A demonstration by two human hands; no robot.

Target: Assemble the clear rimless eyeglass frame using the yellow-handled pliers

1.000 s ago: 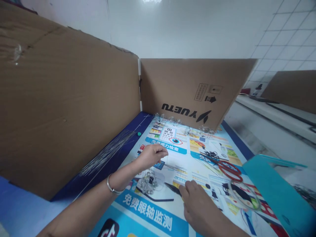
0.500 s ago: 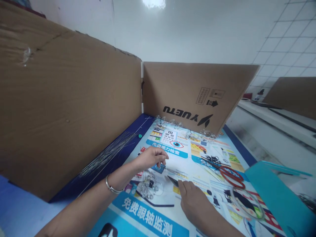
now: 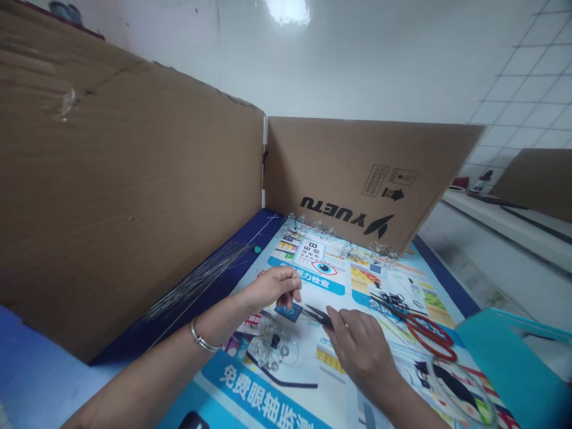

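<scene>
My left hand [image 3: 273, 286], with a silver bangle on the wrist, is pinched closed over the printed poster [image 3: 313, 381]; what it pinches is too thin to make out. My right hand [image 3: 364, 348] is closed on small dark pliers [image 3: 316, 314], whose tips point left toward the left fingers. A cluster of clear beads on wire [image 3: 270, 345] lies on the poster just below the left hand. A bundle of thin metal wires [image 3: 196, 280] lies along the dark blue strip at the left.
Cardboard walls stand at the left [image 3: 125, 179] and at the back [image 3: 357, 179]. Red-handled scissors [image 3: 424, 330] and small black rings [image 3: 393, 298] lie to the right. A teal box [image 3: 513, 363] sits at the right edge. Clear bits line the back wall's foot.
My right hand has moved up and left with the pliers, bringing the tips close to my left fingers. My left hand has stayed nearly in place. The view has tilted slightly.
</scene>
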